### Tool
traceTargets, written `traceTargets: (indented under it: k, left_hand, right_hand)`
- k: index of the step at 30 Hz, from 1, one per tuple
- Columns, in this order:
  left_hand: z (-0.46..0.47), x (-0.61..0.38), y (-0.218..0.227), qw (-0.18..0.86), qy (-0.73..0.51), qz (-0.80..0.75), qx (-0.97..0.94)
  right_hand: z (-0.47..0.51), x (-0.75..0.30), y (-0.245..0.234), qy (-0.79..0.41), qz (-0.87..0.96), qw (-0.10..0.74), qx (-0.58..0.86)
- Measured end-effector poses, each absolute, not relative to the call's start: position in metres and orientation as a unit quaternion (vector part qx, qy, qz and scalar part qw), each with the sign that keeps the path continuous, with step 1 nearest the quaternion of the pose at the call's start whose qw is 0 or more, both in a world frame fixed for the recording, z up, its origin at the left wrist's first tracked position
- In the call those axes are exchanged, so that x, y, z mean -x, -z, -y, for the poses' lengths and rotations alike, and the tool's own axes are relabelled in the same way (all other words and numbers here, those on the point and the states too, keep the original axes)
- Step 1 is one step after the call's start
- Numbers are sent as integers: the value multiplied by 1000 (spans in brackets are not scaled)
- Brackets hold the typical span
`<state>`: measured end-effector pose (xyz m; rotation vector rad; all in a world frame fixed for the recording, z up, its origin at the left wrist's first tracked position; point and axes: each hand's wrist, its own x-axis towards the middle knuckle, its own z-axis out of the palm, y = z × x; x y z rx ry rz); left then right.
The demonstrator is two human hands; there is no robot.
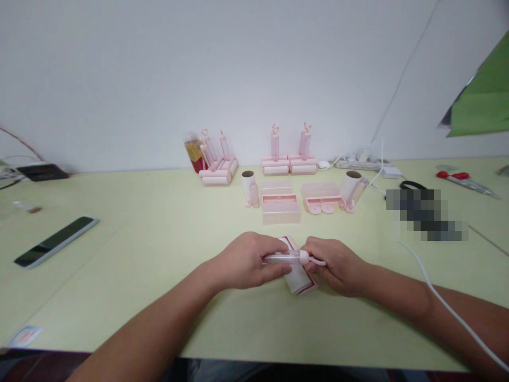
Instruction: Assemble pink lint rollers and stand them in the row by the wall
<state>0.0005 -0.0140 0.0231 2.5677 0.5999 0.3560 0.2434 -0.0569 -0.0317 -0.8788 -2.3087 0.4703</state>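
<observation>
Between my hands lies a lint roller with a white roll in a pink frame, tilted near the table's front. Above it is its clear handle, lying sideways with a pale pink end piece and a thin curved loop. My left hand has its thumb and fingers closed around the clear handle. My right hand is closed at the pink end piece and the right side of the roller; its fingertips are partly hidden. Just beyond stand an open clear-and-pink case and a second pink case part.
Finished-looking pink lint rollers stand upright along the wall, with more at left. White paper rolls stand beside the cases. A phone-like dark slab lies left. A white cable crosses my right forearm. Red-handled scissors lie far right.
</observation>
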Motion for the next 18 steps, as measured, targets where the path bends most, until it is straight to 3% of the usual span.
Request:
traceTargets:
  k: [18]
  left_hand:
    - [17,-2,-20,153,-163,-184,-957]
  right_hand:
    - [65,-243,30,-217,856,330,332]
